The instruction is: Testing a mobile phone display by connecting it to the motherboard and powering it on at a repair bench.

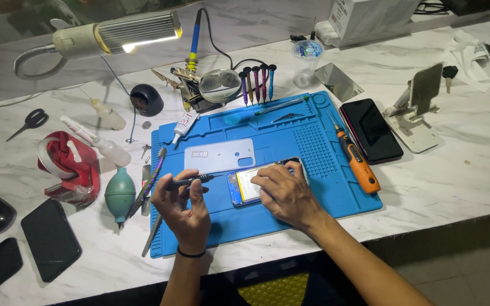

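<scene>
An opened blue phone (pixel 244 187) with its battery showing lies on the blue work mat (pixel 307 141). My right hand (pixel 286 193) rests flat on the phone and holds it down. My left hand (pixel 184 208) grips a thin dark screwdriver (pixel 191 181), its tip pointing right toward the phone's left end, a little short of it. The phone's pale grey back cover (pixel 220 155) lies on the mat just behind the phone.
An orange electric screwdriver (pixel 357 161) and a black phone (pixel 371 130) lie right of the mat. A green air blower (pixel 120 194), tweezers (pixel 150 185), glue bottles and red tape dispenser (pixel 69 166) sit left. A rack of screwdrivers (pixel 257 82), magnifier and lamp stand behind.
</scene>
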